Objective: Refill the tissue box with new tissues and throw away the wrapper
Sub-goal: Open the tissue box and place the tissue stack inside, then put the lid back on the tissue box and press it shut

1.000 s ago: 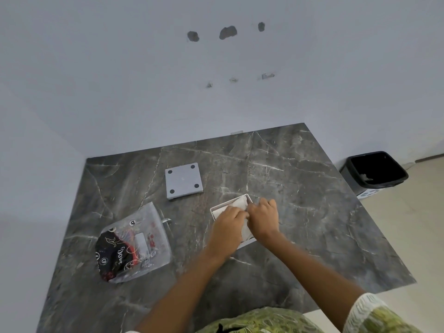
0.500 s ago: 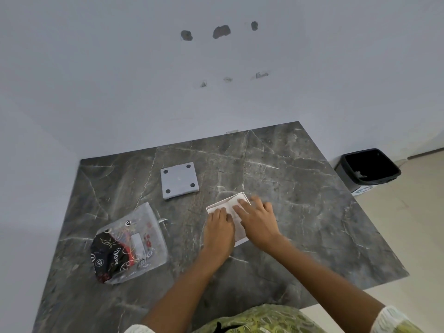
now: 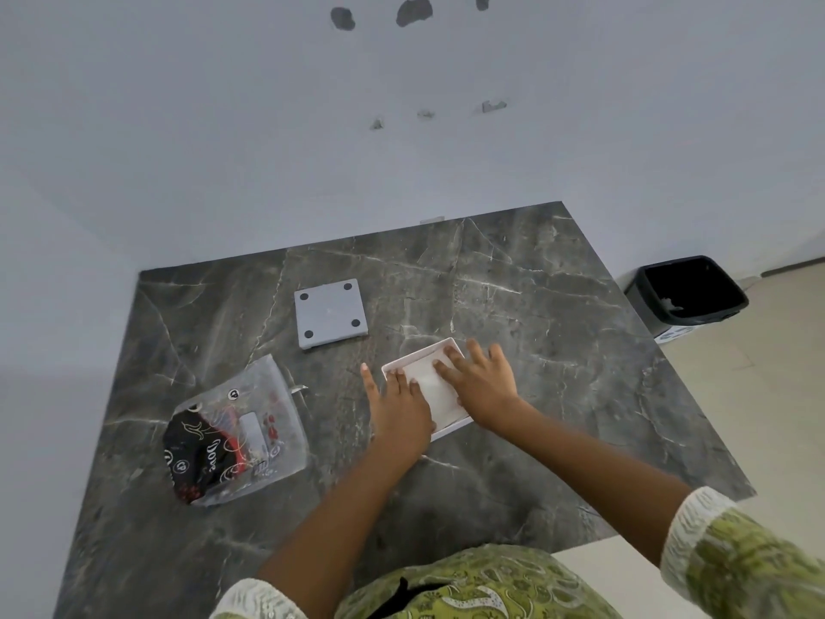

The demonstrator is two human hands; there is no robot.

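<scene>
Nearest the camera, over a green patterned garment, two bare forearms reach out across the dark grey, white-veined marble bench (image 3: 513,288). The left hand (image 3: 399,411) lies flat with its fingers spread on the near-left part of a small square white open tissue box (image 3: 453,424), and the right hand (image 3: 484,384) lies flat on its right part; neither grip is closed around anything, both palms simply pressing down on the stack of white tissues (image 3: 426,379) that sits inside the box. By the look of it the tissues are already in and are being pushed level, so the filling step is nearly done. To the left, well apart from the box, lies the crumpled clear plastic wrapper with black and red print (image 3: 236,435), not yet thrown away. Farther back on the bench rests the flat square grey lid with four dark dots (image 3: 330,312), off the box, so closing it is probably left too. Beyond the bench's far right edge, on the floor, stands the black-lined waste bin (image 3: 689,294), where the wrapper should go.
</scene>
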